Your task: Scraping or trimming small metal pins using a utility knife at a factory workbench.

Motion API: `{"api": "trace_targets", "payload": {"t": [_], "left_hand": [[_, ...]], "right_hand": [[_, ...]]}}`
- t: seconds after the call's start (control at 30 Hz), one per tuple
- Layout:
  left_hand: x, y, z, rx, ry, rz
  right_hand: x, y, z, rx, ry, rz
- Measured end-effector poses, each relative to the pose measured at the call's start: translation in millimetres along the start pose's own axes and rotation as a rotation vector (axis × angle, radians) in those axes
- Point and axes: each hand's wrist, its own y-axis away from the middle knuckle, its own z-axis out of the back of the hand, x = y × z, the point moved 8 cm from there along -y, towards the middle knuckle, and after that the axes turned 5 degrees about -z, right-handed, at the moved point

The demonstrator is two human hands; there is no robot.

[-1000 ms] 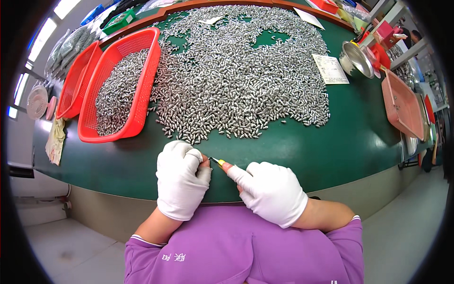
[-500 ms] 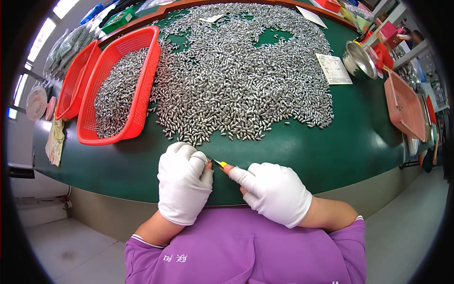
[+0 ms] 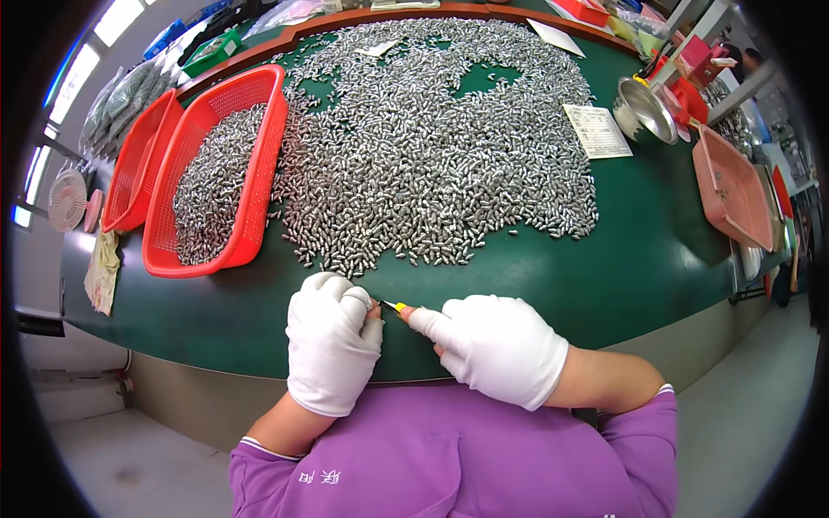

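White gloves with bare fingertips cover both my hands at the near side of the green table. Closed around a slim tool with a yellow-and-black end, my right hand points it leftward. The tool's tip meets the fingertips of my left hand, which are pinched together. Whatever those fingers hold is too small and hidden to name. Just beyond my hands spreads a broad layer of small silvery metal parts, each short and rounded.
A red perforated basket with more metal parts stands at the left, beside another red basket. A printed sheet, a steel bowl and a pink tray sit to the right. A wooden edge borders the far side.
The view has shifted slightly, so the table's things sit a little lower and further left. My right hand and the tool have moved slightly left; the left hand keeps its pinch.
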Motion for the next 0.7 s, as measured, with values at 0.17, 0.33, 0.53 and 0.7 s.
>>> {"api": "trace_targets", "payload": {"t": [0.17,0.33,0.53,0.7], "left_hand": [[1,0,1,-0.020,-0.042,-0.044],[24,-15,19,-0.144,0.335,-0.014],[45,-61,0,0.052,0.943,0.332],[41,-75,-22,0.128,1.237,0.411]], "right_hand": [[-42,27,56,-0.523,0.053,-0.128],[-158,81,109,-0.757,0.404,-0.708],[-221,87,108,-0.501,0.541,-0.952],[-128,20,113,-0.692,0.389,-0.299]]}}
